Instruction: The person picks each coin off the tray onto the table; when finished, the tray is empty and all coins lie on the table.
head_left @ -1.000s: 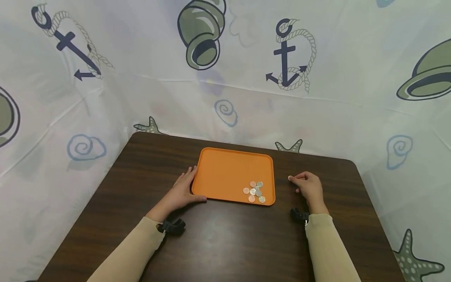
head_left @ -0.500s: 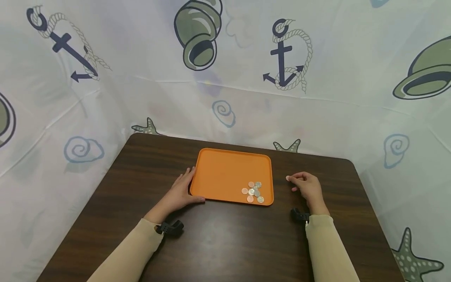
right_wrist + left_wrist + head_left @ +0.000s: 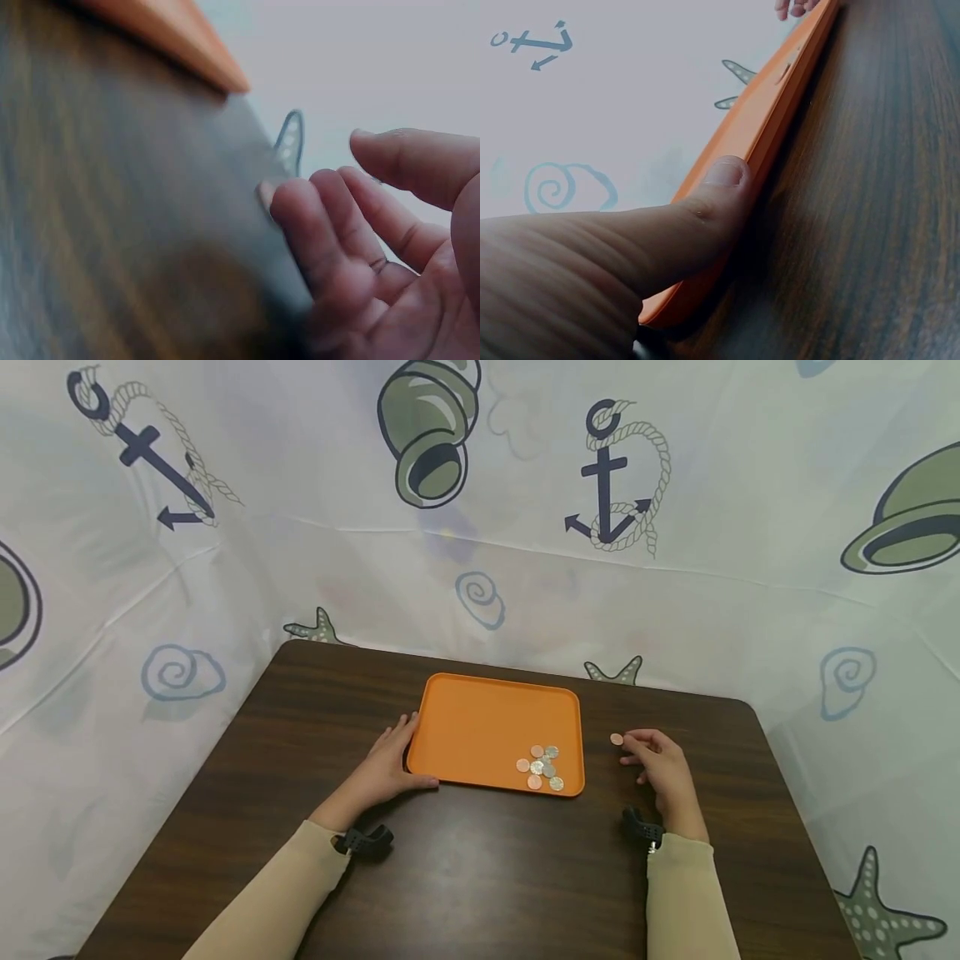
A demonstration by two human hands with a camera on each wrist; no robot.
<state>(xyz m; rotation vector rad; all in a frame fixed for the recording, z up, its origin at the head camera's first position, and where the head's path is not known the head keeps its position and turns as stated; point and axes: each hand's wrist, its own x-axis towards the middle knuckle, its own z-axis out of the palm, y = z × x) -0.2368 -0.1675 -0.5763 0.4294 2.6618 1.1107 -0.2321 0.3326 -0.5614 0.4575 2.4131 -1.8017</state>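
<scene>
An orange tray [image 3: 480, 718] lies on the dark wooden table, with several copper and silver coins [image 3: 536, 767] near its front right corner. My left hand [image 3: 386, 764] rests at the tray's front left corner: the fingers lie straight along its left side, and the thumb [image 3: 720, 180] presses on the near rim. To the right of the tray, a single copper coin [image 3: 617, 739] lies on the table. My right hand [image 3: 660, 768] is just beside that coin. In the right wrist view, its thumb [image 3: 405, 161] stands apart from the loosely bent fingers, with nothing between them.
The brown table [image 3: 450, 877] reaches toward me from a white curtain [image 3: 525, 560] printed with anchors, shells and starfish. Black bands [image 3: 365, 842] with small devices sit on both wrists.
My right hand has let go of the copper coin and drawn slightly back to the right, its thumb and fingers parting. The left hand stays at the tray, which has not moved.
</scene>
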